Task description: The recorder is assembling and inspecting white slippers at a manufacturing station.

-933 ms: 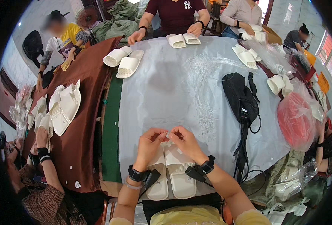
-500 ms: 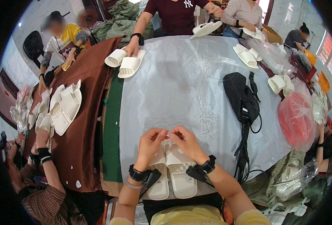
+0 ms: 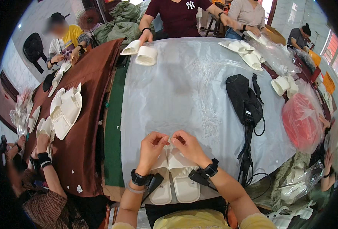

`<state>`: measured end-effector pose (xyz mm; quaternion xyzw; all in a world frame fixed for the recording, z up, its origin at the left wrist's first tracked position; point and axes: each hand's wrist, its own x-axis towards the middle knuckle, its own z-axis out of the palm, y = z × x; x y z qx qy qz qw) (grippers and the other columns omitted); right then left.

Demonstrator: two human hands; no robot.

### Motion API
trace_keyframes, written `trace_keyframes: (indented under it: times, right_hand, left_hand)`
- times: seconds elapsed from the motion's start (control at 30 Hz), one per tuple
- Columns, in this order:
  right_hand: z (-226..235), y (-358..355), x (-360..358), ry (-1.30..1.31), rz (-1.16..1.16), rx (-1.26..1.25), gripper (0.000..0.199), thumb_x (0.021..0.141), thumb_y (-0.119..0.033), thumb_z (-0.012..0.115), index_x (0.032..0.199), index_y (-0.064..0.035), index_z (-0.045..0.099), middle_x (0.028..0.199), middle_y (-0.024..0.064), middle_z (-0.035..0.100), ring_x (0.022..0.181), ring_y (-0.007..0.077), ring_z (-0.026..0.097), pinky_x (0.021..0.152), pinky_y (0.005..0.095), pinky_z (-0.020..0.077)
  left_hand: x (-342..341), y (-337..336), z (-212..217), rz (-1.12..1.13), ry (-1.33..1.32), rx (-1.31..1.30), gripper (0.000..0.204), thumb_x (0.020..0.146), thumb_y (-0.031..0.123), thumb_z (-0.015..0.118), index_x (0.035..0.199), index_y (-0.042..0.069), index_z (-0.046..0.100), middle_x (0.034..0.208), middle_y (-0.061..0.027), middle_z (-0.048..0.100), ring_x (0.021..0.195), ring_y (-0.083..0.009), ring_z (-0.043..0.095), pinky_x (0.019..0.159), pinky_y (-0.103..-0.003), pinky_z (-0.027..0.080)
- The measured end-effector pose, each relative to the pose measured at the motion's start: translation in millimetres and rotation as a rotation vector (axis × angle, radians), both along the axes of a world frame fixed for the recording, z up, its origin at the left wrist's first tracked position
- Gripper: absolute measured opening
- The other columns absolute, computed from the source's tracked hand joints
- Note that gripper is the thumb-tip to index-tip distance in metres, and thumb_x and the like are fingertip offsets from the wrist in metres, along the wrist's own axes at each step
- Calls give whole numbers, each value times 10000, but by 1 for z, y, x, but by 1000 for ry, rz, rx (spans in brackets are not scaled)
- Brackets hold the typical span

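Note:
A pair of white slide slippers lies side by side on the pale sheet before me, the left slipper and the right slipper with heels toward me. Over their toe ends, my left hand and my right hand nearly meet at the fingertips. Thumb and forefinger of each hand are pinched together. Whatever is between them is too small to make out. Both wrists carry black straps with small devices. Thin clear plastic strands are spread on the sheet beyond my right hand.
A black bag with straps lies to the right, beside a red bundle in clear plastic. Across the table a person in maroon touches white slippers. More slippers rest on the brown cloth at left, where others work.
My hands stay nearly in place, still pinched. The person across has shifted the slipper pair farther away and put another slipper down at the far right.

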<state>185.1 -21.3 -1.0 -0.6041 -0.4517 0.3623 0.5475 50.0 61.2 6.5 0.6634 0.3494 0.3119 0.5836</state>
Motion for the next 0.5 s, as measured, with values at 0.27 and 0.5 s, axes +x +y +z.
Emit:
trace_keyframes:
  times: [0.27, 0.5]
  right_hand:
    - [-5, 0, -1, -14, -1, -5, 169, 848, -181, 533, 898, -20, 542, 742, 16, 528, 661, 90, 459, 607, 235, 399]
    - [-14, 4, -1, 20, 1, 102, 198, 857, -208, 517, 908, -19, 547, 780, 65, 552, 730, 155, 509, 658, 286, 420]
  left_hand:
    - [4, -5, 6, 15, 99, 80, 143, 815, 109, 618, 819, -32, 593, 746, -67, 615, 671, -120, 609, 602, -238, 477]
    - [7, -7, 19, -8, 157, 149, 179, 832, 150, 589, 818, -28, 588, 755, -58, 606, 657, -98, 555, 594, -231, 444]
